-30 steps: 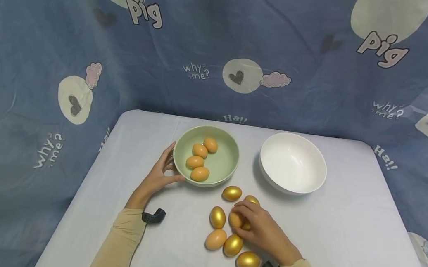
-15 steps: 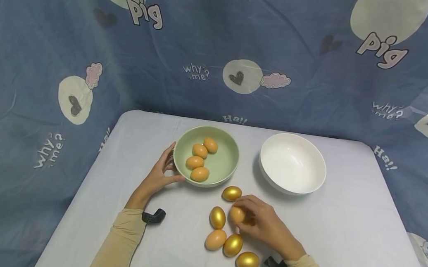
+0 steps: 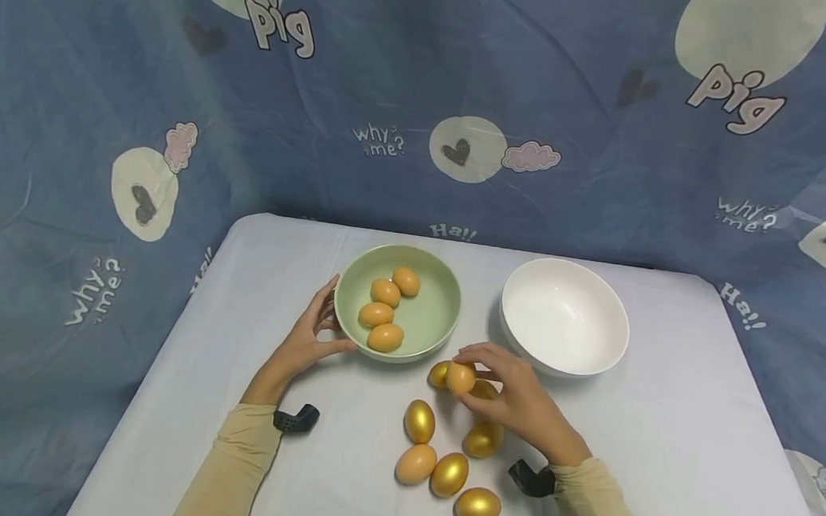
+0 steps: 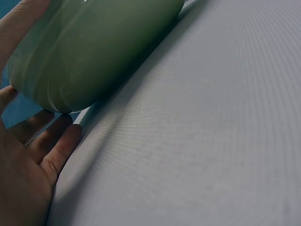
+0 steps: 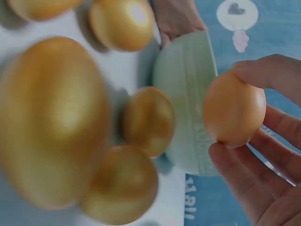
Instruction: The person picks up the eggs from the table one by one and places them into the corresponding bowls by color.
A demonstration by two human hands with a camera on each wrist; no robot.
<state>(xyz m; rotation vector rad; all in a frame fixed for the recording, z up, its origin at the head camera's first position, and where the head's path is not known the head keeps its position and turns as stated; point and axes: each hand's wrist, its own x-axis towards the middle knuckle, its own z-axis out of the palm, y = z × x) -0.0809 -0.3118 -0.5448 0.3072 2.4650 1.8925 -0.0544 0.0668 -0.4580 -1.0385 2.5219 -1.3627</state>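
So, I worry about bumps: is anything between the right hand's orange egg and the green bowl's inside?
Nothing visible blocks the raised orange egg but the near rim of the green bowl; one gold egg lies between but lower, on the table.

The words "pig" (image 3: 744,91), "why me?" (image 3: 378,140) and "Ha!!" (image 3: 452,231) in pale print on the blue cloth (image 3: 370,55).

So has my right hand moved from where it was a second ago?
Yes. In the head view, your right hand, pinching an orange egg, has moved forward, away from you and closer to the unmoved white bowl.
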